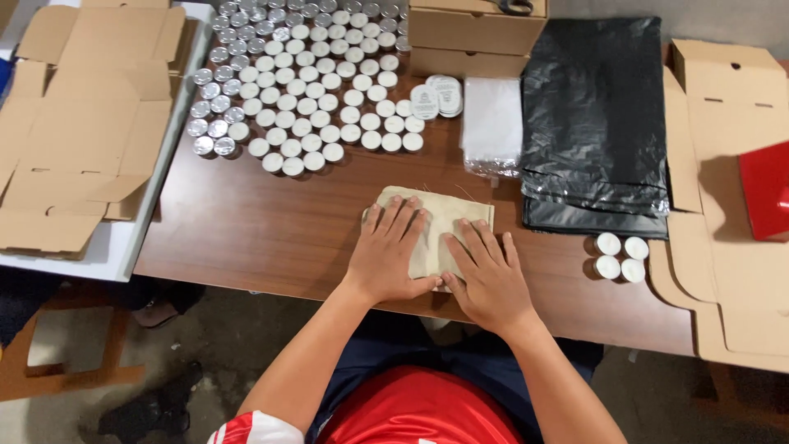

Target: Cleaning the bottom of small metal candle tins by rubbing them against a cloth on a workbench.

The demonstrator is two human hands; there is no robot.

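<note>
Head view, looking down on a brown wood-grain table. A small beige cloth pouch, flat and roughly rectangular, lies near the table's front edge, at about the middle of its width. Left hand rests palm-down on the pouch's left part, fingers extended and slightly spread, gripping nothing. Right hand lies palm-down on the pouch's lower right part, fingers straight and close together, likewise flat rather than closed on anything; the two hands sit just beside each other, thumbs near or touching at the pouch's front edge. Behind the pouch, well apart from it, a large cluster of small round tins with white fill covers the far left of the table, with the leftmost showing silver tops. Four more white-filled round tins stand in a tight group to the right of the right hand. A folded stack of black plastic bags lies at far right, with a stack of clear plastic sleeves just beside it. Closed brown cardboard boxes stand at the far edge. Flattened cardboard box blanks lie on a white surface to the left.
</note>
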